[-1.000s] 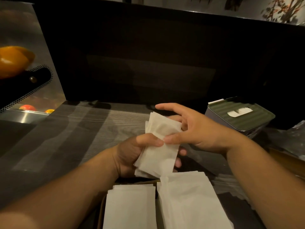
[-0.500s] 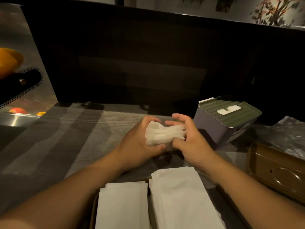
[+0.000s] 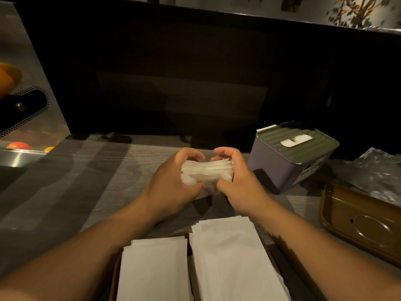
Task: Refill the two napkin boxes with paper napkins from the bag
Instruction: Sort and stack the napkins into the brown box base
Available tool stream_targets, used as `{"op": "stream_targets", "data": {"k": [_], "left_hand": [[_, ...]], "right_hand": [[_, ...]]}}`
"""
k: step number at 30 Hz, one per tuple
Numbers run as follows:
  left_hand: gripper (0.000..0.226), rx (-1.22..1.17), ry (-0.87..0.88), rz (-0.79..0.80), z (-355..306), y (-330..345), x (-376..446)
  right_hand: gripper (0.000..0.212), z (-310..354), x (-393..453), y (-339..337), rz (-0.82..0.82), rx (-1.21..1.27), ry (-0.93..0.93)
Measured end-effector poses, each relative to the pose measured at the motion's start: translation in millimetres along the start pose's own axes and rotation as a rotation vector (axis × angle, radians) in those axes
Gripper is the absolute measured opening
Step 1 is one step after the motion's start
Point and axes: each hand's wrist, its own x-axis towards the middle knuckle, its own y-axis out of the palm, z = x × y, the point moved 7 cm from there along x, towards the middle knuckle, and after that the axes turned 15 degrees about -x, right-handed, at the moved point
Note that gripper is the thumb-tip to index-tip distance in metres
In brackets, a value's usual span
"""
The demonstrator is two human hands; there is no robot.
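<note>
A small stack of white paper napkins (image 3: 207,173) is held edge-up over the middle of the table. My left hand (image 3: 173,185) grips its left end and my right hand (image 3: 237,183) grips its right end, fingers curled over the top. Below them, at the near edge, two tall piles of napkins (image 3: 227,255) stand side by side in an open box whose walls are mostly hidden. A closed napkin box with a green ribbed lid (image 3: 297,146) stands to the right, a napkin showing in its slot. The crumpled clear bag (image 3: 373,170) lies at the far right.
A brown lid (image 3: 360,222) lies upside down at the right, in front of the bag. The grey wood-grain table (image 3: 91,170) ends at a dark back wall. A metal counter with fruit (image 3: 18,145) stands at the left.
The stack was fanned upright in my left hand with the right hand pinching it. Both hands then turned it flat and edge-up and now squeeze it from both ends.
</note>
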Motion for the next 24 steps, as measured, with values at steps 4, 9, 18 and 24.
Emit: {"op": "stream_targets", "data": {"k": [4,9,18,24], "left_hand": [[0.057,-0.016,-0.018,0.012,3,0,1],[0.05,-0.05,-0.042,-0.02,2,-3,3],[0.051,-0.081,-0.195,-0.014,-61,-42,-16],[0.044,-0.526,-0.62,0.206,-125,-67,-84]], "right_hand": [[0.066,-7,1,-1,0.011,0.078,0.062],[0.056,-11,4,-4,0.032,0.136,0.095],[0.038,56,-6,-45,0.076,0.042,0.071],[0.055,146,-32,-43,0.499,-0.094,-0.016]]}}
